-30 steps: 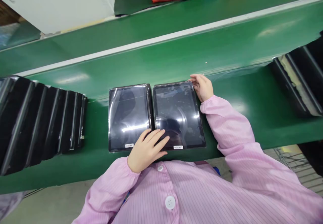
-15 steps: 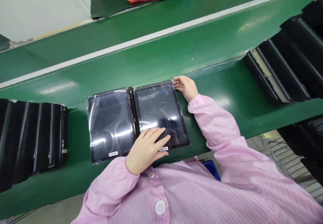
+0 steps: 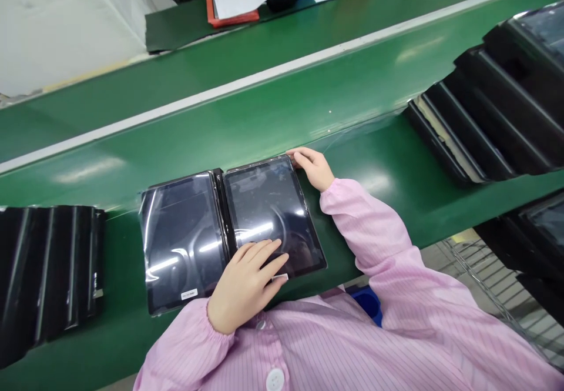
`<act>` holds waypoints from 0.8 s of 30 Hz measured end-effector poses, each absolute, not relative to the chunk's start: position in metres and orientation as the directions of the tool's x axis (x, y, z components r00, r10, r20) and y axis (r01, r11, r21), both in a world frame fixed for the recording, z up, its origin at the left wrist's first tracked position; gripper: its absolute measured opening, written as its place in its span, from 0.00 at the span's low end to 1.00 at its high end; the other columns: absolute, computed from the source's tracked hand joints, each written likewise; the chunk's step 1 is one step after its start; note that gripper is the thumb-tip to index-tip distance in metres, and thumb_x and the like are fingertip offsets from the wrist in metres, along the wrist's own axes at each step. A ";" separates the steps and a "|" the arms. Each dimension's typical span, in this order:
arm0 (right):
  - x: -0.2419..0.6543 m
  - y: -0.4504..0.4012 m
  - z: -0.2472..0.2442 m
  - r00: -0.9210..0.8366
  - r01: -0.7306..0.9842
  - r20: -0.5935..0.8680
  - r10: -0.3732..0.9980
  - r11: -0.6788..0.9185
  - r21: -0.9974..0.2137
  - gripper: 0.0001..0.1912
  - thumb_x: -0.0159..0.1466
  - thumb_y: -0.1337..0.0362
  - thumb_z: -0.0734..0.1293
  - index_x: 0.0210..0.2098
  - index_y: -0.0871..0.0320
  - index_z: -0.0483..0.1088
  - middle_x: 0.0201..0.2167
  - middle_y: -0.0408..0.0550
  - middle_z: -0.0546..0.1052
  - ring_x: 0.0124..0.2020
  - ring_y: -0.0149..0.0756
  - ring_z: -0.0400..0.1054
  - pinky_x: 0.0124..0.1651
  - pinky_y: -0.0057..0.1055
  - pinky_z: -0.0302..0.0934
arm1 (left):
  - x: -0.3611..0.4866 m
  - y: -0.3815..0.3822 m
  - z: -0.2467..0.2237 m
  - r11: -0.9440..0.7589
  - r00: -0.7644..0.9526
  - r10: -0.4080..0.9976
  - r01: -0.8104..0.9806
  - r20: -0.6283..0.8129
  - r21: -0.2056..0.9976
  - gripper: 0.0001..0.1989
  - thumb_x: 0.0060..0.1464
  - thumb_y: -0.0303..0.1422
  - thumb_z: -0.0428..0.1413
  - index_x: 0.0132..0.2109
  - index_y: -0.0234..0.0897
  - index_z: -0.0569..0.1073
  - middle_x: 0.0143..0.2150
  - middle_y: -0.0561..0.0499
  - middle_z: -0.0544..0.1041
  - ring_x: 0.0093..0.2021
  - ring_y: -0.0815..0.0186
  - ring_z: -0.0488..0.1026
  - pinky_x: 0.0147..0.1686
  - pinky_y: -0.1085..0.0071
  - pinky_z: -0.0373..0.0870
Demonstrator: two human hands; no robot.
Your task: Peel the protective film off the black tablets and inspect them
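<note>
"Left hand (image 3: 242, 288) open across the right-hand tablet (image 3: 268, 203)?"

"Likely steadying it on green bench (image 3: 383, 203) beside another tablet (image 3: 176, 226); right hand (image 3: 318, 170) bent at its far corner, can't tell if gripping."

The left hand (image 3: 247, 285) lies over the lower part of the right-hand tablet (image 3: 268, 209) at the frame's centre; the right hand (image 3: 314, 169) touches its top right corner. A similar tablet (image 3: 183, 241) lies just beside it, left of centre.
</note>
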State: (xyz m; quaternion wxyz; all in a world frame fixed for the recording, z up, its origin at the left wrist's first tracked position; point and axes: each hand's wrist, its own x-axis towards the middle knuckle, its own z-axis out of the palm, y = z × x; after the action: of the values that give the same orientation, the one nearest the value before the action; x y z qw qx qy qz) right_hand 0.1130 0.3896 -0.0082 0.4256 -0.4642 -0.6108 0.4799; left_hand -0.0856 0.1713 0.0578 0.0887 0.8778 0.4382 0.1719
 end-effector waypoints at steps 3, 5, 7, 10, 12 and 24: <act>0.115 0.383 0.001 -0.240 0.245 0.180 0.954 0.239 -0.940 0.15 0.65 0.52 0.64 0.40 0.54 0.77 0.42 0.49 0.79 0.47 0.42 0.73 0.53 0.40 0.68 | -0.093 0.170 0.060 -0.553 0.510 0.833 0.779 0.216 0.295 0.14 0.64 0.36 0.53 0.53 0.38 0.76 0.56 0.44 0.78 0.55 0.54 0.76 0.54 0.54 0.71; 0.115 0.380 0.006 -0.262 0.306 0.230 0.937 0.307 -0.901 0.14 0.64 0.55 0.65 0.42 0.54 0.78 0.43 0.50 0.78 0.48 0.43 0.73 0.53 0.41 0.67 | -0.102 0.168 0.061 -0.498 0.454 0.866 0.827 0.212 0.263 0.14 0.64 0.35 0.53 0.54 0.39 0.75 0.57 0.43 0.78 0.56 0.53 0.75 0.56 0.52 0.69; 0.115 0.378 0.009 -0.283 0.372 0.270 0.920 0.365 -0.853 0.14 0.62 0.57 0.67 0.44 0.53 0.77 0.44 0.51 0.78 0.49 0.46 0.72 0.56 0.46 0.65 | -0.114 0.165 0.061 -0.428 0.386 0.900 0.872 0.204 0.237 0.15 0.64 0.35 0.53 0.55 0.39 0.75 0.59 0.42 0.76 0.58 0.51 0.73 0.58 0.49 0.67; 0.111 0.378 0.014 -0.321 0.454 0.318 0.892 0.440 -0.775 0.15 0.60 0.59 0.69 0.46 0.53 0.77 0.45 0.53 0.78 0.50 0.49 0.70 0.59 0.52 0.60 | -0.132 0.159 0.059 -0.324 0.286 0.938 0.924 0.196 0.201 0.16 0.63 0.35 0.54 0.57 0.40 0.73 0.63 0.39 0.72 0.63 0.47 0.68 0.60 0.46 0.63; 0.107 0.378 0.017 -0.350 0.481 0.341 0.872 0.480 -0.734 0.14 0.61 0.60 0.68 0.45 0.53 0.77 0.45 0.53 0.78 0.50 0.50 0.71 0.59 0.53 0.60 | -0.140 0.156 0.057 -0.268 0.232 0.952 0.947 0.201 0.177 0.19 0.62 0.36 0.56 0.59 0.40 0.72 0.65 0.36 0.68 0.66 0.45 0.64 0.61 0.43 0.61; 0.110 0.374 0.025 -0.401 0.310 0.359 0.843 0.494 -0.813 0.05 0.65 0.64 0.68 0.36 0.47 0.76 0.37 0.45 0.83 0.53 0.48 0.75 0.58 0.52 0.66 | -0.149 0.155 0.044 -0.053 0.024 0.994 0.963 0.110 0.264 0.38 0.58 0.48 0.58 0.69 0.39 0.59 0.71 0.32 0.59 0.71 0.42 0.54 0.66 0.41 0.46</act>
State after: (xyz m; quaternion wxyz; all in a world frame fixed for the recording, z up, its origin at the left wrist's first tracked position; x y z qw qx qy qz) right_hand 0.1097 0.3737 0.0254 0.3982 -0.3755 -0.7671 0.3347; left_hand -0.1487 0.1551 0.0443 0.0580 0.7133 0.6858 0.1325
